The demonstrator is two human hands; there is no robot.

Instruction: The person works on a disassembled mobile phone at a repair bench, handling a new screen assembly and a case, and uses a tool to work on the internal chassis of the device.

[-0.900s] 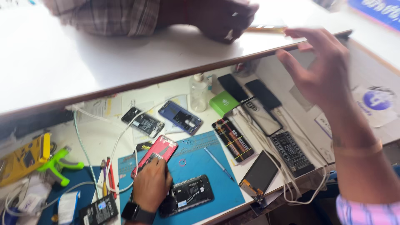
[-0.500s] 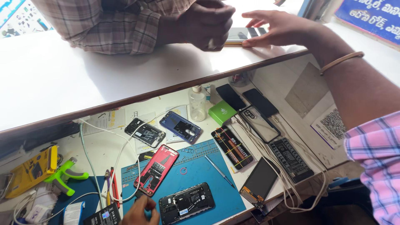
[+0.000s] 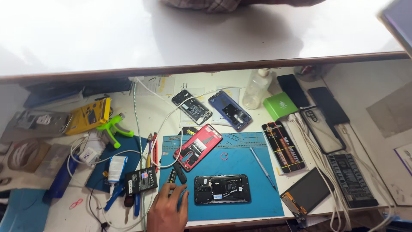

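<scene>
Blue mat [image 3: 240, 161] serves as landmark. Left hand [image 3: 168, 210] lies on its lower left corner, fingers loosely spread and gripping nothing, fingertips just beside the opened black phone [image 3: 222, 189]; wrist cut off by the frame edge. Right hand is out of view. Red phone [image 3: 198, 146] lies tilted at the mat's upper left. Left of the mat, cables and small tools overlap and are hard to separate. White surface [image 3: 163, 109] carries everything; a pale counter [image 3: 128, 34] runs above the mat, glare washing out its detail.

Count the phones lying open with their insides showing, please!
4: black opened phone by the left hand; red one on the blue mat; dark one and blue one behind.
</scene>
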